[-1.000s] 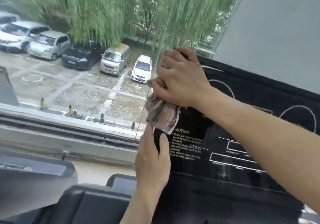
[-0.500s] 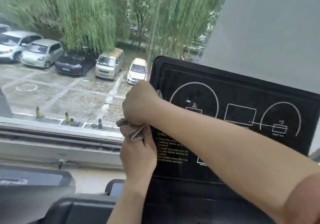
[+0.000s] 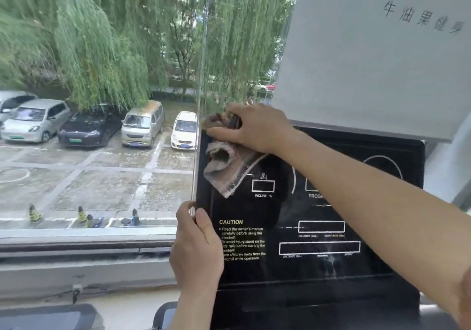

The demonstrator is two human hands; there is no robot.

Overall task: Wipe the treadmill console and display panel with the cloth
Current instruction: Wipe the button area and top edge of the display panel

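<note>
The right hand bunches a worn grey-brown cloth in curled fingers and presses it on the top left corner of the black display panel. A loose flap of the cloth hangs down over the panel's glossy face. The left hand grips the panel's left edge lower down, thumb on the front, fingers hidden behind. The cloth looks soft, light and limp, so it is best held wadded in the palm, as here; trailing ends would likely drag. The panel looks hard, smooth and slippery, and may rock under pressure, so bracing its edge seems wise. Below it the dark treadmill console is blurred. No container shows. Beyond are a window, parked cars and a white sign.
</note>
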